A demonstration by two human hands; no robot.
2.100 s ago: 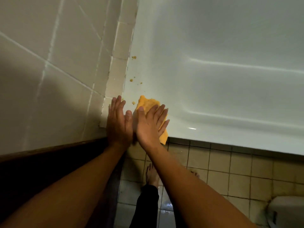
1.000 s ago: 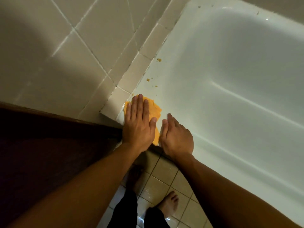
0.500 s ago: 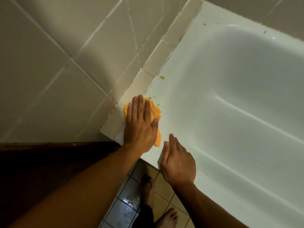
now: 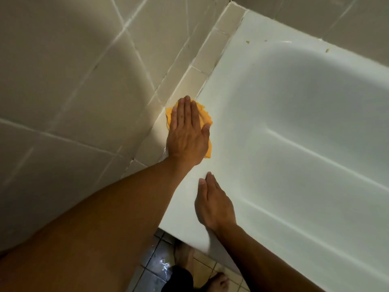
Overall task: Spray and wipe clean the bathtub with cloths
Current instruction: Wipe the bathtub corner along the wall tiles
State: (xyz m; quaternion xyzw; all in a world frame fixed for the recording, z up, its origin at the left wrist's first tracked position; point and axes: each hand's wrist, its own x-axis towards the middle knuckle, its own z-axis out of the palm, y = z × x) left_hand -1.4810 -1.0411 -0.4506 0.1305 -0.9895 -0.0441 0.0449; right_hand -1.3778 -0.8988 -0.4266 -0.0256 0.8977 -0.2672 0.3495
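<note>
- Looking down from head height, a white bathtub [image 4: 305,127] fills the right side of the view. Its smooth basin curves away, and a broad flat rim runs along its near side and its left end.
- An orange cloth [image 4: 205,118] lies bunched flat on the rim at the left end of the bathtub, at the seam where the rim meets a narrow tile ledge [image 4: 203,57].
- The left hand [image 4: 187,133] lies palm down on the cloth and presses it against the rim. Its fingers are straight and held side by side, and the thumb is spread out to the right. Only the cloth's edges show around the hand.
- The right hand [image 4: 214,203] rests palm down on the bare rim, nearer the person. Its fingers are straight, close together and pointing toward the cloth. It holds nothing, and it is near the cloth without touching it.
- Both forearms are bare and reach in from the bottom of the view.
- A tiled wall [image 4: 73,70] of large beige tiles with pale grout lines covers the left side, meeting the ledge.
- A few small orange crumbs [image 4: 248,41] lie on the far rim, well apart from the cloth.
- Below the outer edge of the bathtub is a floor [image 4: 202,263] of small tiles, with a wet patch [image 4: 164,267] catching the light.
- A bare foot [image 4: 217,281] and a dark trouser leg [image 4: 179,279] show on the floor.
</note>
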